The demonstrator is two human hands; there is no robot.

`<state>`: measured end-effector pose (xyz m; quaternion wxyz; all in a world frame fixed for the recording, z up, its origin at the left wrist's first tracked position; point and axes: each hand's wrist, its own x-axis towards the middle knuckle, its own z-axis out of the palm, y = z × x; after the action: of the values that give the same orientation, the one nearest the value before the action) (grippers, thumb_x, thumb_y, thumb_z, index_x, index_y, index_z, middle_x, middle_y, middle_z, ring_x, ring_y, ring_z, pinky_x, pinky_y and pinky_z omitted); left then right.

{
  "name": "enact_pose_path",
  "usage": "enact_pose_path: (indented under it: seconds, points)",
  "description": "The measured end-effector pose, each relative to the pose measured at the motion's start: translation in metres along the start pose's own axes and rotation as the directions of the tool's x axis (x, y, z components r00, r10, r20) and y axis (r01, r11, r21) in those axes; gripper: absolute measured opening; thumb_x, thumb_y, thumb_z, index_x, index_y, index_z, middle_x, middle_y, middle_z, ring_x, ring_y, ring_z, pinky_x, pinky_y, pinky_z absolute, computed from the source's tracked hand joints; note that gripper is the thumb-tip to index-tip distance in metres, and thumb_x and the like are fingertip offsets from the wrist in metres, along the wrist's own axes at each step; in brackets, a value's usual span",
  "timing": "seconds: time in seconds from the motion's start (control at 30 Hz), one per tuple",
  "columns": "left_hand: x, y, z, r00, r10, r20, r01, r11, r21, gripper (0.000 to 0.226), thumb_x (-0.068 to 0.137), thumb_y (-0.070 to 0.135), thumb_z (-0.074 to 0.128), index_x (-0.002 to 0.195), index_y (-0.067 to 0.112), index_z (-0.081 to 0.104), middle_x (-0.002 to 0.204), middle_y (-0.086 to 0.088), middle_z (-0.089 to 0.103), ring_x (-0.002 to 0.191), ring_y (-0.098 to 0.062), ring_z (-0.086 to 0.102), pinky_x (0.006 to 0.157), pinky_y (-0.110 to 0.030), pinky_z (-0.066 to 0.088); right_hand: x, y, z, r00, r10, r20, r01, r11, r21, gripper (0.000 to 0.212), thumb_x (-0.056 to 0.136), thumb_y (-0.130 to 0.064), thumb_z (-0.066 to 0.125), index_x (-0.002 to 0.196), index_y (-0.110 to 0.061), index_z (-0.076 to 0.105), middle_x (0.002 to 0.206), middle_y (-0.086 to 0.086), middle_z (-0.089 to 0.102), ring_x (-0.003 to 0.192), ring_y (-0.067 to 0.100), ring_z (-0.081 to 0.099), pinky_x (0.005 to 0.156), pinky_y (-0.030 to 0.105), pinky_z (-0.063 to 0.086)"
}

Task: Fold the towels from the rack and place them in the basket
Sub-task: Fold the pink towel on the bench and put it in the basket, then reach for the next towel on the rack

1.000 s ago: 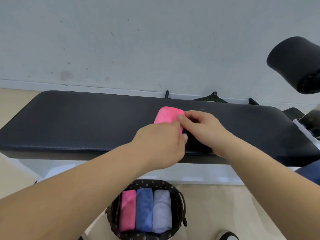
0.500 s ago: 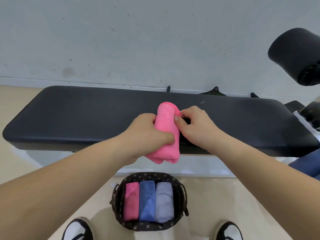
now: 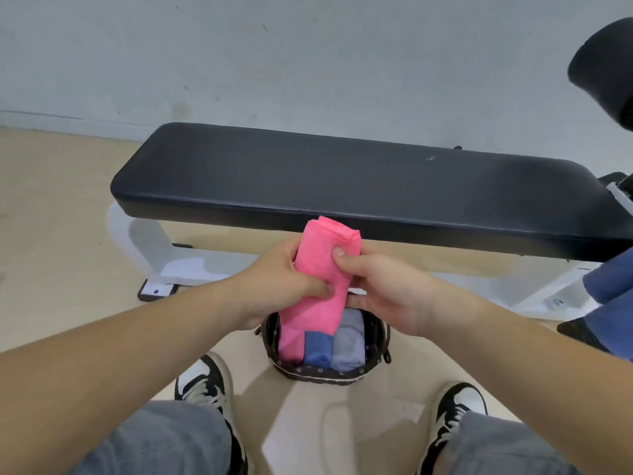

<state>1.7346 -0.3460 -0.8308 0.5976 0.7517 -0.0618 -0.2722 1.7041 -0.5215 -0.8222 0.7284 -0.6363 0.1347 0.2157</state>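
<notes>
Both hands hold a folded pink towel (image 3: pixel 323 269) upright over the dark patterned basket (image 3: pixel 378 341) on the floor. My left hand (image 3: pixel 281 289) grips its left side, thumb across the front. My right hand (image 3: pixel 383 293) pinches its right side near the top. The towel's lower end hangs at the basket's mouth. Inside the basket lie a folded pink towel (image 3: pixel 291 347), a blue towel (image 3: pixel 318 347) and a grey towel (image 3: pixel 347 344), side by side.
A black padded bench (image 3: pixel 342 186) on white legs (image 3: pixel 164 265) stands just beyond the basket, against a pale wall. My two shoes (image 3: pixel 205 385) flank the basket. Blue cloth (image 3: pixel 609 286) and a black padded roller (image 3: pixel 603 66) sit at the right edge.
The pink towel has come off the bench top and moved down toward me, from in front of the bench edge to over the basket. Both hands kept hold.
</notes>
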Motion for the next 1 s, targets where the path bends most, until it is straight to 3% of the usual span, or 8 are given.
enact_pose_path:
  seconds: [0.13, 0.23, 0.4, 0.5, 0.63, 0.77, 0.87, 1.0]
  points:
    - [0.021, -0.039, 0.010, 0.984, -0.169, -0.050, 0.166, 0.984, -0.066, 0.052, 0.071, 0.007, 0.086, 0.116, 0.014, 0.062, 0.112, -0.016, 0.074, 0.103, -0.030, 0.074, 0.089, -0.049, 0.062, 0.023, 0.028, -0.010, 0.986, 0.024, -0.164, -0.029, 0.999, -0.027, 0.022, 0.106, -0.020, 0.057, 0.124, -0.011, 0.065, 0.115, 0.010, 0.076, 0.090, 0.018, 0.075, 0.066, 0.028, 0.061]
    - [0.037, -0.073, 0.020, 0.955, -0.296, 0.026, 0.297, 0.947, -0.124, 0.037, 0.084, 0.003, 0.079, 0.117, 0.007, 0.063, 0.113, -0.016, 0.074, 0.098, -0.026, 0.074, 0.077, -0.038, 0.063, 0.050, 0.054, -0.024, 0.962, 0.102, -0.255, -0.129, 0.987, -0.095, 0.031, 0.101, -0.025, 0.066, 0.126, -0.007, 0.062, 0.113, 0.013, 0.075, 0.095, 0.026, 0.075, 0.074, 0.039, 0.063]
    - [0.066, -0.127, 0.020, 0.921, -0.386, 0.049, 0.389, 0.914, -0.112, 0.030, 0.090, 0.001, 0.072, 0.116, 0.012, 0.062, 0.120, -0.018, 0.071, 0.107, -0.033, 0.073, 0.093, -0.053, 0.057, 0.096, 0.084, -0.044, 0.911, 0.390, -0.135, -0.392, 0.920, 0.009, 0.036, 0.089, -0.020, 0.074, 0.122, -0.009, 0.067, 0.113, 0.013, 0.074, 0.095, 0.027, 0.071, 0.072, 0.037, 0.058]
    - [0.085, -0.156, 0.012, 0.907, -0.421, -0.022, 0.415, 0.902, -0.120, 0.028, 0.092, 0.001, 0.070, 0.116, 0.015, 0.063, 0.112, -0.013, 0.072, 0.101, -0.030, 0.074, 0.089, -0.054, 0.059, 0.129, 0.113, -0.043, 0.912, 0.392, -0.120, -0.379, 0.918, 0.119, 0.034, 0.093, -0.018, 0.072, 0.126, -0.010, 0.066, 0.118, 0.013, 0.073, 0.105, 0.030, 0.067, 0.080, 0.041, 0.059]
    - [0.105, -0.184, 0.007, 0.882, -0.434, -0.182, 0.421, 0.901, -0.104, 0.027, 0.090, -0.009, 0.060, 0.101, 0.016, 0.061, 0.093, -0.003, 0.071, 0.078, -0.015, 0.068, 0.055, -0.023, 0.056, 0.169, 0.163, -0.023, 0.898, 0.412, -0.155, -0.379, 0.902, 0.205, 0.026, 0.098, -0.023, 0.069, 0.121, -0.010, 0.068, 0.109, 0.014, 0.077, 0.096, 0.030, 0.072, 0.066, 0.040, 0.061]
    - [0.119, -0.212, 0.010, 0.853, -0.422, -0.307, 0.461, 0.885, 0.067, 0.017, 0.084, 0.003, 0.063, 0.097, 0.014, 0.065, 0.093, -0.007, 0.072, 0.082, -0.021, 0.066, 0.079, -0.038, 0.058, 0.185, 0.214, -0.020, 0.863, 0.489, -0.128, -0.486, 0.872, 0.055, 0.027, 0.095, -0.002, 0.064, 0.121, -0.004, 0.067, 0.112, 0.016, 0.077, 0.107, 0.032, 0.073, 0.083, 0.043, 0.063]
    - [0.120, -0.221, 0.010, 0.888, -0.315, -0.334, 0.429, 0.828, 0.360, 0.012, 0.084, 0.018, 0.064, 0.092, 0.024, 0.059, 0.084, 0.001, 0.068, 0.081, -0.024, 0.065, 0.073, -0.037, 0.055, 0.191, 0.231, -0.016, 0.856, 0.476, -0.203, -0.487, 0.873, -0.007, 0.021, 0.094, -0.002, 0.064, 0.113, -0.010, 0.067, 0.111, 0.015, 0.076, 0.105, 0.033, 0.073, 0.088, 0.052, 0.061]
    - [0.116, -0.212, 0.012, 0.955, -0.164, -0.245, 0.295, 0.510, 0.808, 0.026, 0.089, 0.021, 0.057, 0.114, 0.020, 0.050, 0.117, 0.001, 0.050, 0.094, -0.025, 0.055, 0.065, -0.034, 0.039, 0.209, 0.240, -0.001, 0.859, 0.446, -0.252, -0.461, 0.887, -0.002, 0.018, 0.087, 0.002, 0.065, 0.098, -0.009, 0.073, 0.095, 0.017, 0.078, 0.095, 0.041, 0.075, 0.082, 0.061, 0.061]
